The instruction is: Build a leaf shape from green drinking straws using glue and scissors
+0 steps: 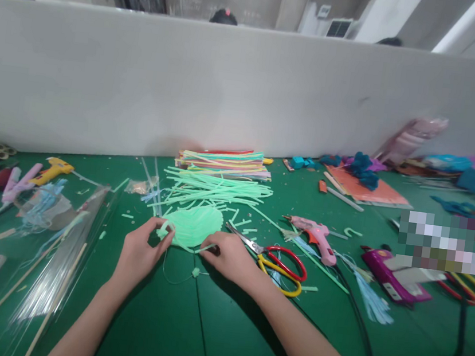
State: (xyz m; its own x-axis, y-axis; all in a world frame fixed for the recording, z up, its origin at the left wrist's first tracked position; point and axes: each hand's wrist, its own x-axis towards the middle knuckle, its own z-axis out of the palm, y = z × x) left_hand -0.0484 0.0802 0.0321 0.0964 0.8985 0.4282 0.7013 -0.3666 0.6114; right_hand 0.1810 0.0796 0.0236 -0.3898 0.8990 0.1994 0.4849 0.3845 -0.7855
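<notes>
Glue guns: 2, one pink (314, 238), one yellow (53, 168) at 9 o'clock. Scissors (277, 259): 1 pair. Hands: 2, left hand (141, 250), right hand (231, 256).

Two bare forearms reach forward from the bottom edge and converge. The left hand (141, 249) curls with fingertips pinched together; the right hand (231, 256) lies palm down, fingers pinched toward the left.
</notes>
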